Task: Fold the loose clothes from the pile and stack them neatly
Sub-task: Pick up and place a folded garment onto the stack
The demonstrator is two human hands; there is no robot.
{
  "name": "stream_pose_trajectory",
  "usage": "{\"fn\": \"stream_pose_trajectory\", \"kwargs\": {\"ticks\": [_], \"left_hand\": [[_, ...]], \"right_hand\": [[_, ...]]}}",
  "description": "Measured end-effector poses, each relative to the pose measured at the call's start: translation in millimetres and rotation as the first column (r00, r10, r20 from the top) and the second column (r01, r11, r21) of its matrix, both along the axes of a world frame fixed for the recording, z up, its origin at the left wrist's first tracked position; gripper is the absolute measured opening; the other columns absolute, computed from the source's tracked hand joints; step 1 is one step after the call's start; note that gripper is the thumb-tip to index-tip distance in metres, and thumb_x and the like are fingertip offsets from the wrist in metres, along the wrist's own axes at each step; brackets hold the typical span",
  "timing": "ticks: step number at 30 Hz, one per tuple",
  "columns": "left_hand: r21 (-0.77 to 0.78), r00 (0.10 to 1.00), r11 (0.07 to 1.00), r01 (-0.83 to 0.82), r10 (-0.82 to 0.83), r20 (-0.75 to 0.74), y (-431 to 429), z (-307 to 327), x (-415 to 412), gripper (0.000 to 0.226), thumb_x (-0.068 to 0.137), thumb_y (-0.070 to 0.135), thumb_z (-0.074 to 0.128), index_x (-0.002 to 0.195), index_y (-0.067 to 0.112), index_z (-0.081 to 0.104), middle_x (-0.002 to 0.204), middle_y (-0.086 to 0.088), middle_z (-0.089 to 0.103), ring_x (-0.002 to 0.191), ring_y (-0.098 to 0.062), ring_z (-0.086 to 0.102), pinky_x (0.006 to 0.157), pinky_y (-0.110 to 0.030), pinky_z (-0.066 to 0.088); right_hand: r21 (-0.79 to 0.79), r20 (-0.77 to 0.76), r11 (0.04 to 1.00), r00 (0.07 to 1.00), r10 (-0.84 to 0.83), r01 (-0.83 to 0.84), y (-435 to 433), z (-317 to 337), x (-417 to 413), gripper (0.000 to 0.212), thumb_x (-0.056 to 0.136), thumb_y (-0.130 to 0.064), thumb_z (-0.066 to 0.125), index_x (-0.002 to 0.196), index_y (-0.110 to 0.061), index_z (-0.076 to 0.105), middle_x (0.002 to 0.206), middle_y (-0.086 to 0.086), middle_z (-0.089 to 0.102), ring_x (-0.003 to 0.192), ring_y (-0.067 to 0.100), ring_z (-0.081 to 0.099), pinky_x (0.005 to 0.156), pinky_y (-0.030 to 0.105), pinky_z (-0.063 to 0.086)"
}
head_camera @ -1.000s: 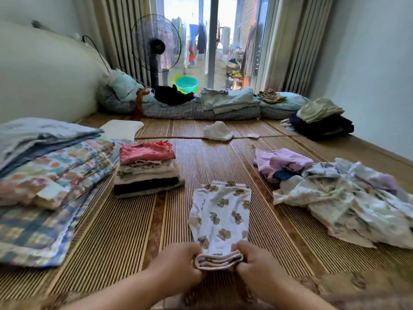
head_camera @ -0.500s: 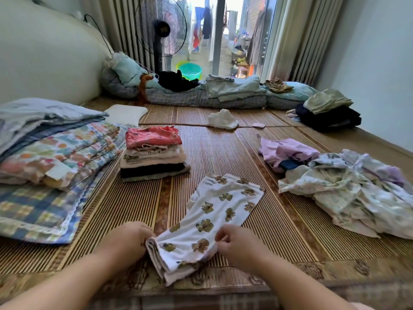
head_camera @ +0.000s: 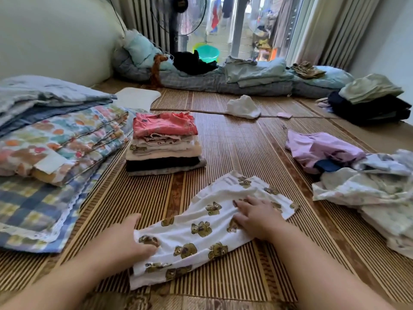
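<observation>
Under both hands, on the striped mat (head_camera: pixel 234 148), lies the white garment with bear prints (head_camera: pixel 207 229), stretched slantwise from near-left to far-right. The left hand (head_camera: pixel 125 242) grips its near end, the thumb on top of the cloth and the other fingers hidden under the folded edge. The right hand (head_camera: pixel 257 217) rests flat on the middle of the garment, fingers spread and open, pressing down and holding nothing. The far end of the garment goes a little beyond the right hand's fingertips.

Beyond the left hand, well apart, stands the stack of folded clothes (head_camera: pixel 164 144) with a pink piece on top. To the left of that hand lie the folded blankets (head_camera: pixel 51 139), their lace edge near the wrist but not touching. To the right of the right hand, apart from it, spreads the loose pile of pale flowered clothes (head_camera: pixel 371 186), with a lilac garment (head_camera: pixel 321 148) at its far side. Bare mat stays open between the stack and the loose pile, and also on both sides of the garment. Far ahead a small white cloth (head_camera: pixel 243 107) lies alone.
</observation>
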State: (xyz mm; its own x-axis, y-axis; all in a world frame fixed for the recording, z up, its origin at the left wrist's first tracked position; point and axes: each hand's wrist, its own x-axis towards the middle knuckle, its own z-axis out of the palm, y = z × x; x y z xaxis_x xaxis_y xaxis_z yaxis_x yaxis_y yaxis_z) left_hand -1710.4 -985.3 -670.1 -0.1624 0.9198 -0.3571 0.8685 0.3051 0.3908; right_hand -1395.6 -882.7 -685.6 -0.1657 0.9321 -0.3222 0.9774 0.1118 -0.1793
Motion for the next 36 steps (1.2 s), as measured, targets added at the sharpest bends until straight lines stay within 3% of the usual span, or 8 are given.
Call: {"fn": "stream_pose_trajectory", "kwargs": {"ticks": [2, 6, 12, 16, 19, 23, 30, 36], "left_hand": [[0.027, 1.0, 1.0, 0.006, -0.007, 0.03, 1.8, -5.6, 6.6, 0.084, 0.077, 0.032, 0.07, 0.146, 0.037, 0.022, 0.086, 0.006, 0.065, 0.045, -0.002, 0.052, 0.04, -0.018, 0.038], [0.118, 0.976, 0.983, -0.138, 0.114, 0.184, 7.7, -6.4, -10.3, 0.068, 0.078, 0.01, 0.063, 0.135, 0.035, 0.036, 0.086, 0.01, 0.057, 0.043, -0.005, 0.049, 0.038, -0.019, 0.035], [0.227, 0.961, 0.943, -0.244, 0.204, 0.186, 6.6, -9.9, -31.5, 0.076, 0.086, 0.021, 0.066, 0.148, 0.031, 0.024, 0.139, -0.015, 0.05, 0.104, -0.021, 0.059, 0.076, -0.034, 0.047], [0.31, 0.962, 0.925, -0.221, 0.155, 0.224, 6.9, -11.3, -30.6, 0.071, 0.088, 0.028, 0.065, 0.146, 0.042, 0.026, 0.145, -0.009, 0.046, 0.129, -0.026, 0.048, 0.093, -0.044, 0.044], [0.344, 0.962, 0.914, -0.214, 0.137, 0.234, 12.2, -13.2, -30.4, 0.061, 0.09, 0.024, 0.063, 0.142, 0.042, 0.036, 0.135, 0.0, 0.056, 0.118, -0.018, 0.055, 0.08, -0.031, 0.047], [0.34, 0.956, 0.911, -0.234, 0.152, 0.251, 15.8, -16.8, -28.2, 0.051, 0.091, 0.014, 0.06, 0.135, 0.038, 0.049, 0.083, 0.027, 0.05, 0.061, 0.005, 0.049, 0.046, -0.01, 0.035], [0.334, 0.951, 0.913, -0.236, 0.146, 0.273, 12.7, -15.5, -30.9, 0.05, 0.09, 0.016, 0.061, 0.135, 0.036, 0.05, 0.118, 0.003, 0.063, 0.078, -0.009, 0.059, 0.057, -0.022, 0.043], [0.344, 0.936, 0.899, -0.272, 0.164, 0.313, 7.6, -11.3, -30.2, 0.049, 0.09, 0.014, 0.061, 0.133, 0.035, 0.051, 0.124, 0.004, 0.06, 0.089, 0.003, 0.05, 0.072, -0.023, 0.041]], "right_hand": [[-0.1, 0.113, 0.994, 0.992, 0.05, -0.039, 1.7, 7.7, -0.9, 0.06, 0.09, -0.061, 0.036, 0.147, -0.042, 0.028, 0.161, -0.004, 0.014, 0.147, 0.027, 0.008, 0.116, 0.056, 0.016], [-0.274, 0.181, 0.962, 0.982, 0.055, -0.003, -13.7, 31.4, -3.1, 0.058, 0.083, -0.059, 0.059, 0.132, -0.029, 0.053, 0.126, 0.0, 0.059, 0.108, 0.019, 0.058, 0.092, 0.038, 0.049], [0.139, -0.113, 0.913, 0.922, -0.371, 0.384, -6.0, 48.4, 28.0, 0.038, 0.084, -0.045, 0.067, 0.097, -0.012, 0.055, 0.088, 0.003, 0.062, 0.076, 0.017, 0.061, 0.063, 0.031, 0.051], [-0.004, -0.226, 0.834, 0.812, -0.538, 0.552, -3.0, 25.1, 51.7, 0.037, 0.082, -0.045, 0.07, 0.084, -0.011, 0.058, 0.074, 0.004, 0.061, 0.06, 0.016, 0.055, 0.051, 0.026, 0.039], [-0.044, -0.363, 0.781, 0.719, -0.593, 0.623, -0.9, 14.7, 55.8, 0.026, 0.082, -0.035, 0.072, 0.079, -0.009, 0.068, 0.07, 0.007, 0.067, 0.061, 0.02, 0.06, 0.053, 0.027, 0.042], [-0.007, -0.439, 0.794, 0.712, -0.548, 0.608, 1.8, 13.8, 57.3, 0.013, 0.084, -0.028, 0.071, 0.082, -0.016, 0.066, 0.075, 0.004, 0.066, 0.068, 0.019, 0.06, 0.052, 0.028, 0.04], [-0.098, -0.693, 0.87, 0.594, -0.408, 0.483, 0.0, 40.0, 75.6, 0.011, 0.083, -0.02, 0.071, 0.087, -0.011, 0.065, 0.086, 0.013, 0.068, 0.076, 0.027, 0.066, 0.062, 0.037, 0.055], [-0.074, -0.814, 0.905, 0.498, -0.298, 0.42, 24.4, 56.8, 74.0, 0.015, 0.085, -0.022, 0.069, 0.098, -0.017, 0.063, 0.095, 0.012, 0.067, 0.084, 0.03, 0.067, 0.066, 0.038, 0.056]]}}
